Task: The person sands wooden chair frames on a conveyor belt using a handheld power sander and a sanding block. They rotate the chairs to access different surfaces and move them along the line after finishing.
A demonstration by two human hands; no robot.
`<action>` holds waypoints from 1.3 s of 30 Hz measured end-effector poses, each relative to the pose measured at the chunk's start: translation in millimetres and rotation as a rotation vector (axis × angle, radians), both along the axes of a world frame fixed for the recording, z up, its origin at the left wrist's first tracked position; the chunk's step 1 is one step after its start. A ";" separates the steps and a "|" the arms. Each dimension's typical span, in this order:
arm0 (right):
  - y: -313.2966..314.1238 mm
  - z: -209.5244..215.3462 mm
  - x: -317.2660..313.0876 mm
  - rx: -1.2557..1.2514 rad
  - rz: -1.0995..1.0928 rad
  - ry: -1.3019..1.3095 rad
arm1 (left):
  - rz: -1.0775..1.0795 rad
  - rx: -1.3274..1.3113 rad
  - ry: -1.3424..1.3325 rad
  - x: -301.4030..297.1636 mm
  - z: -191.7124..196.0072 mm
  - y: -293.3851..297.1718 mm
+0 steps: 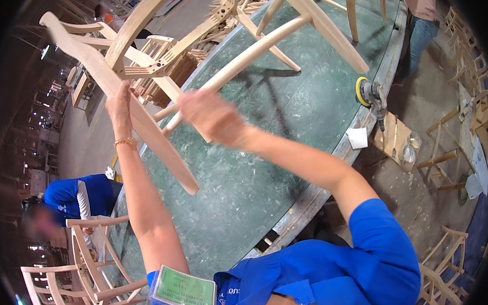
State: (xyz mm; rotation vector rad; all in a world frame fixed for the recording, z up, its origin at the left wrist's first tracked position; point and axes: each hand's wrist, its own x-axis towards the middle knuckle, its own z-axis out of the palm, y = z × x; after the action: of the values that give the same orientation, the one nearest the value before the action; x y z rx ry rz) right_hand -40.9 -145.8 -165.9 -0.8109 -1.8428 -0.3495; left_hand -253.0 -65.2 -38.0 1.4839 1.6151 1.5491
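The bare pale wooden chair frame (210, 54), unfinished and with curved rails, is held tipped up over the near-left part of the mottled green worktable (287, 127), one long leg slanting down toward the table's near edge. The left hand (119, 107) lies along that slanting leg with fingers stretched up it, more pressed against it than wrapped round. The right hand (213, 118) is blurred by motion on the rounded cross rail; it seems closed on the rail, though how tightly I cannot tell. By my reading, the frame is being turned and checked by hand; the next move calls for a firm hold on both members. A yellow-padded orbital sander (368, 93) lies at the table's right edge.
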 end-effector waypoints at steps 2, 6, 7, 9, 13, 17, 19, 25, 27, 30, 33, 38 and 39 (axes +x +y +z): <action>-8.1 -5.8 -28.2 0.093 0.080 -0.093 | -0.045 0.008 -0.019 8.1 -2.2 4.6; -2.1 -4.8 4.1 0.196 -0.004 -0.081 | -0.041 -0.047 0.011 -10.5 -9.6 3.1; -1.3 -4.3 26.1 0.178 -0.071 -0.027 | -0.020 -0.064 0.013 -14.7 -8.7 -3.3; -0.4 0.3 60.5 0.140 -0.190 0.088 | 0.000 -0.067 0.007 -13.7 -6.2 -9.2; -1.6 -6.0 43.7 -0.063 -0.113 0.159 | 0.009 -0.036 0.017 11.3 -8.0 -4.2; -16.7 -13.9 -6.2 -0.003 0.097 -0.026 | -0.003 -0.048 0.015 13.2 -2.2 4.8; -9.5 -12.3 5.8 0.002 0.187 0.036 | 0.009 -0.055 0.018 8.1 -6.2 4.2; 10.4 -2.8 112.7 -0.017 -0.269 0.265 | 0.047 -0.046 0.009 7.7 -10.2 -2.7; 8.6 -4.8 108.2 0.007 -0.157 0.339 | 0.074 -0.061 0.036 15.7 -11.6 -4.0; -28.8 -29.7 76.4 -0.094 0.262 0.069 | 0.056 -0.009 0.031 18.5 -8.0 -10.9; -81.0 -66.0 68.5 -0.726 0.660 0.194 | 0.098 0.000 0.010 28.3 -11.0 -23.2; -134.0 -123.2 59.9 -1.230 0.875 0.579 | 0.083 0.087 -0.030 33.3 -16.9 -43.6; -141.9 -130.2 55.1 -1.354 0.900 0.663 | 0.073 0.118 -0.067 36.1 -20.5 -46.4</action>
State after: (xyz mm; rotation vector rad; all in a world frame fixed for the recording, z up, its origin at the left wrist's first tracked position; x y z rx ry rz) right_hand 14.2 -287.7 -296.1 -0.6656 -1.4072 1.6782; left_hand -216.8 -111.6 -58.5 1.4313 1.5799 1.7426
